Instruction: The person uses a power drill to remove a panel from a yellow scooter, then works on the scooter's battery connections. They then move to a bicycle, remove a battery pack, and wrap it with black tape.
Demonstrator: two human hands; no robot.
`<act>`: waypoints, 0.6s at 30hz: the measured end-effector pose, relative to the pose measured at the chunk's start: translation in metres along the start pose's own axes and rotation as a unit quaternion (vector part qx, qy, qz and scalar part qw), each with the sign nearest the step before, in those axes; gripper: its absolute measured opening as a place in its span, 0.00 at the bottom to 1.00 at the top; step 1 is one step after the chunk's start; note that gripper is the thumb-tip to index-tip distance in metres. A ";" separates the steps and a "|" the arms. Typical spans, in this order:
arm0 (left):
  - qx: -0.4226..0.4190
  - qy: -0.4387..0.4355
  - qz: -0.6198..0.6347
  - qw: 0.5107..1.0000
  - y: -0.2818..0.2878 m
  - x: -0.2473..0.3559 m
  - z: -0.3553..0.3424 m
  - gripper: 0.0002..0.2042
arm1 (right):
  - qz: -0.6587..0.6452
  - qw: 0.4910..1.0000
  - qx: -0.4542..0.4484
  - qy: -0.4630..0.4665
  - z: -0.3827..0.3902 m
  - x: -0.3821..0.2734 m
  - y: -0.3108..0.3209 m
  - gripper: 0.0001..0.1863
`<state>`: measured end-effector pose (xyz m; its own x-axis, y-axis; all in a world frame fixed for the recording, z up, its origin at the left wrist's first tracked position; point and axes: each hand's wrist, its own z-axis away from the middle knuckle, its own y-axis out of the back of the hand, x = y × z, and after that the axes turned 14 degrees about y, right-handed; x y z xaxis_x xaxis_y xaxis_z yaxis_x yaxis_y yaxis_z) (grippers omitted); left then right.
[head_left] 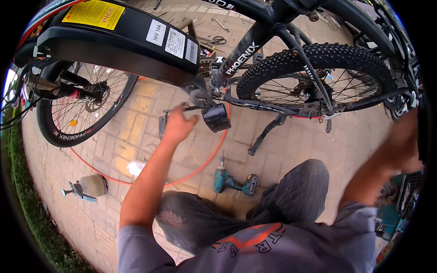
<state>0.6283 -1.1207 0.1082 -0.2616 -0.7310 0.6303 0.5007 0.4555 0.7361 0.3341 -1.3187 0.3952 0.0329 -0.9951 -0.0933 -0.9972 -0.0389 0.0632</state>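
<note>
My left hand (178, 126) is beside the lower middle of a black electric bicycle, next to a thin dark crank-like bar (193, 108). Its visible finger and thumb are apart; the other fingers are partly hidden. A dark, ridged, pedal-like piece (162, 126) shows just left of the hand. To the right hangs a glossy black block-shaped part (216, 119), under the frame tube (246, 52). My right hand (407, 141), smeared by motion, is at the far right near the bicycle's rear end. I cannot make out its fingers or anything in them.
A large black battery case (123, 43) fills the upper left, above the front wheel (82, 137). The rear wheel (314, 52) and kickstand (267, 134) are right. A teal cordless drill (233, 182), an orange-red hose (200, 169) and a spray bottle (93, 185) lie on the paving.
</note>
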 end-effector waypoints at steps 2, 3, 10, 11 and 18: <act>-0.147 0.109 0.125 0.975 0.003 0.021 0.010 0.32 | -0.131 0.949 -0.111 -0.265 0.082 -0.016 -0.051 0.17; -0.168 0.128 0.200 0.957 -0.001 0.021 0.006 0.31 | -0.184 0.885 -0.224 -0.365 0.121 -0.020 -0.085 0.16; -0.168 0.081 0.372 0.909 -0.024 0.002 0.002 0.33 | -0.253 0.594 -0.293 -0.706 0.330 -0.013 -0.197 0.32; -0.180 0.111 0.302 0.929 -0.023 0.012 0.002 0.36 | -0.304 0.563 -0.266 -0.721 0.355 0.003 -0.190 0.32; -0.107 0.048 0.248 0.962 -0.007 -0.025 0.023 0.35 | -0.457 0.405 -0.168 -0.774 0.398 -0.010 -0.229 0.25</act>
<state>0.6122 -1.0942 0.0927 0.1244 -0.4988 0.8578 0.7050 0.6527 0.2774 0.5354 -1.2637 -0.0136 0.0377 0.6869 -0.7257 -0.5411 -0.5965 -0.5928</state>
